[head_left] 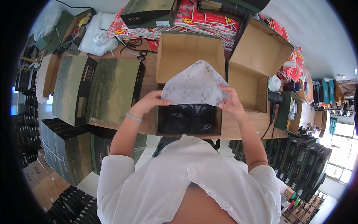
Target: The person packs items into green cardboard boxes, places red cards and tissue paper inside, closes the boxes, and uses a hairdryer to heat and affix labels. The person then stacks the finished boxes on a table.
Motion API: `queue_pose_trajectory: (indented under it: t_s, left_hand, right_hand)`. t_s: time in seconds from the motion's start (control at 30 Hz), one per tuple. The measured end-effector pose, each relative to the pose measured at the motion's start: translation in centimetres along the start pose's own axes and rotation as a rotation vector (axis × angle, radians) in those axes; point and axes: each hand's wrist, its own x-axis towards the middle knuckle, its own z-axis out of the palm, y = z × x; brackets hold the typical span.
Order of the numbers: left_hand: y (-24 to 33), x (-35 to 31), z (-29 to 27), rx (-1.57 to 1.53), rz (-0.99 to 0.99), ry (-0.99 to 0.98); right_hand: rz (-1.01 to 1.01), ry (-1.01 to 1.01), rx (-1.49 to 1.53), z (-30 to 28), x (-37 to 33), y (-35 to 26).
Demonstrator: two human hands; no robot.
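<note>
A thin white sheet of wrapping paper (195, 85) with a grey print is stretched between my two hands. My left hand (151, 101) pinches its left edge between thumb and fingers. The opposite edge is gripped by my right hand (233, 102). Below the sheet stands an open shoebox (220, 125) with a brown inside, its lid (191, 46) raised at the far side. Black shoes (190, 116) with grey patches lie in the box, partly covered by the paper.
Another open box (248, 89) stands empty on the right, a dark hand-held device (275, 98) beside it. Closed green boxes (115, 84) sit on the left. Scissors (141, 55) lie behind them, near piled red printed packets (190, 18). Stacked boxes (298, 160) flank the table.
</note>
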Motion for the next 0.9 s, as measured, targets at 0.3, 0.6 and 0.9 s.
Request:
queue_pose_trajectory:
  t_s: [0.3, 0.6, 0.9]
  left_hand:
    - [-9.0, -8.3, 7.2, 1.046, 0.271, 0.677]
    - [-16.7, -7.2, 8.0, 0.917, 0.180, 1.182]
    - [-11.9, -1.1, 6.2, 0.672, 0.040, 1.070]
  right_hand:
    - [-0.374, -0.053, -1.085, 5.1, -11.7, 3.7]
    - [-0.521, 0.221, -0.679, -0.1, -18.1, 9.1]
    - [-0.063, 0.352, -1.312, 1.9, -2.8, 8.1]
